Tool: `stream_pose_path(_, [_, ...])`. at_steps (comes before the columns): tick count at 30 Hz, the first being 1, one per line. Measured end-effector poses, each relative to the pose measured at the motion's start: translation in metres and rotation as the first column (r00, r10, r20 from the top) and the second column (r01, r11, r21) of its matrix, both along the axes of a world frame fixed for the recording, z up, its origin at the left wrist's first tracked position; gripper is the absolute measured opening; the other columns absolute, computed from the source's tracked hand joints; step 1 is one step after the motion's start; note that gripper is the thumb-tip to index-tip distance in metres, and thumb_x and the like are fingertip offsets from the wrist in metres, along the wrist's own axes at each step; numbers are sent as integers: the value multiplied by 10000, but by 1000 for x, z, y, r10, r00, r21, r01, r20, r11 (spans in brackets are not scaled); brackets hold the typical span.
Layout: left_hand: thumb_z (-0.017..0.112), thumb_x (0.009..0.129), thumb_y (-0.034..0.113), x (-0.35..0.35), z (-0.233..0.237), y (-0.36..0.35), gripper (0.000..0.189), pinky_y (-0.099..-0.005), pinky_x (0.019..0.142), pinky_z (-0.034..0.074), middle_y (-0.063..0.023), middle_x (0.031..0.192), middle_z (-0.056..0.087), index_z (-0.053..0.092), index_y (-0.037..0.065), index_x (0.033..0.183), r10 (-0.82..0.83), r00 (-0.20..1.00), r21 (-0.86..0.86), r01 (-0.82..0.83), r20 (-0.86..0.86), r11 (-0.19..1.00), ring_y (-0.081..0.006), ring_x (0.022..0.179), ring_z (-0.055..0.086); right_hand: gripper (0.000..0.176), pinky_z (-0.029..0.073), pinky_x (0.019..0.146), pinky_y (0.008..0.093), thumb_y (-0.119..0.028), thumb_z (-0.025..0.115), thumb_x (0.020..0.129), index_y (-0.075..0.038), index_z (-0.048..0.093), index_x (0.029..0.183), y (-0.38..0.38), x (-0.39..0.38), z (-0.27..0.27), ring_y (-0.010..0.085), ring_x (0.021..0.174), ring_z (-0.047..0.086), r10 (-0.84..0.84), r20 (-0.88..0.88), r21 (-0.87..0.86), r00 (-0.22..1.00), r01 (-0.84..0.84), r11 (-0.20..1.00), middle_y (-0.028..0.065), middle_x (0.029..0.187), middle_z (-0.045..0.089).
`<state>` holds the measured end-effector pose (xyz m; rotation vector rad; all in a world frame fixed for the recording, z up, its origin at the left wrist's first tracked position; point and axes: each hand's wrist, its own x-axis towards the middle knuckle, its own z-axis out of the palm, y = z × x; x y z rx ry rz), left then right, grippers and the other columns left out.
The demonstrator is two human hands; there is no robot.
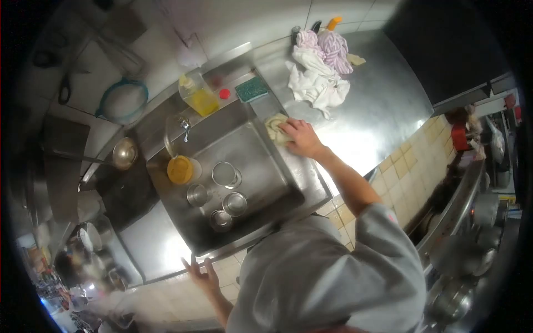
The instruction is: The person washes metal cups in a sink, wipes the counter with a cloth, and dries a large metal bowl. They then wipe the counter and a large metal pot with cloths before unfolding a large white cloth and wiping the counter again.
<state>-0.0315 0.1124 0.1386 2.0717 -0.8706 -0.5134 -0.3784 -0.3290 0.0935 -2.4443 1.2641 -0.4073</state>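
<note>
My right hand presses a yellowish cloth onto the right rim of the steel sink, fingers closed over it. My left hand hangs open over the tiled floor by the front edge of the counter, fingers spread, holding nothing. Inside the sink stand several small metal cups and a glass, plus a yellow-topped container under the tap.
A pile of white and striped cloths lies on the steel counter behind my right hand. A green sponge and a bottle of yellow liquid sit at the sink's back edge. Pots stand at the right.
</note>
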Motion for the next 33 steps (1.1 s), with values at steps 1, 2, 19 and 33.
stream_pose_path(1, [693, 908, 110, -8, 1, -4, 754, -376, 1035, 428, -230, 1347, 566, 263, -123, 1483, 3, 1000, -2, -3, 4, 1000, -263, 1211, 554, 612, 447, 975, 506, -96, 688, 739, -164, 526, 1325, -4, -4, -1, 388, 1152, 512, 7, 19, 5, 1000, -8, 1000, 140, 1359, 494])
stream_pose_path(2, [688, 913, 103, -16, 2, -7, 752, -372, 1033, 430, -234, 1344, 567, 256, -120, 1487, 28, 999, 20, -27, -34, 999, -266, 1210, 555, 589, 459, 962, 476, -79, 672, 735, -161, 552, 1306, -9, -7, -2, 380, 1142, 529, 26, 40, 20, 999, -27, 999, 132, 1311, 530])
stream_pose_path(19, [664, 960, 170, -62, 17, 13, 444, -349, 980, 485, -218, 1549, 346, 566, -80, 1314, 113, 977, 194, -147, 180, 970, -282, 1248, 541, 662, 415, 1052, 474, -254, 778, 782, -82, 520, 1367, -123, -122, 23, 413, 1197, 518, 0, 172, -86, 985, 15, 996, 222, 1352, 517])
stream_pose_path(33, [639, 972, 147, -109, 8, 39, 509, -313, 862, 552, -221, 1232, 638, 461, -85, 1389, 328, 921, 110, -355, 209, 928, -229, 1041, 654, 601, 486, 963, 404, -104, 699, 777, -56, 495, 1340, -215, -134, -13, 324, 1158, 570, -246, 199, 148, 949, 219, 964, 186, 1269, 553])
